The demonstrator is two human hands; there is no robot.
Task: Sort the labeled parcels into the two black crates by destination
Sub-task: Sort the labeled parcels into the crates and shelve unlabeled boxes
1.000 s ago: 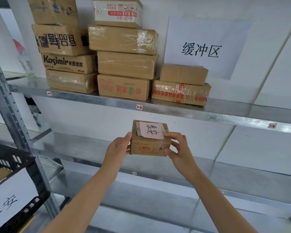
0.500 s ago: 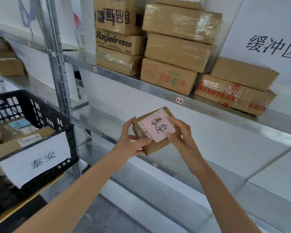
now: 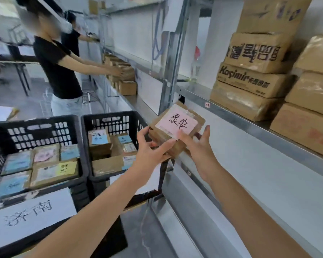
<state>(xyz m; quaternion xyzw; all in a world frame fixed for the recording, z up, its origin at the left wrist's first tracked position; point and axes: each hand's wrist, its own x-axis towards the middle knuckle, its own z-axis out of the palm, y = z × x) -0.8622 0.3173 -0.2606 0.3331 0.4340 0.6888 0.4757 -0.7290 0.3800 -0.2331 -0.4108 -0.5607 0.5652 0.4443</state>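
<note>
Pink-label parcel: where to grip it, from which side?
Likely across its opposite cardboard edges, from the near underside, as the left hand does. The parcel is flat and tilted label-up, so edge grips keep the pink label uncovered.

- I take this for a parcel warehouse or sorting room: long bays of grey galvanised steel shelving (image 3: 241, 125) run down the wall.
- Plain brown cardboard cartons (image 3: 254, 53), many taped, are stacked on the shelf.
- Two black slotted plastic crates (image 3: 35, 127) stand side by side, filled with small parcels bearing blue, pink and yellow paper labels (image 3: 52, 170).
- A white paper sign with handwritten characters (image 3: 30, 216) hangs on the nearer crate (a destination, I'd say).
- The small brown cardboard parcel (image 3: 198, 121) I hold has a pink handwritten label.
- A person in a black T-shirt (image 3: 56, 66) reaches to more brown boxes (image 3: 127, 86) at the next bay, another person (image 3: 71, 40) beyond.
</note>
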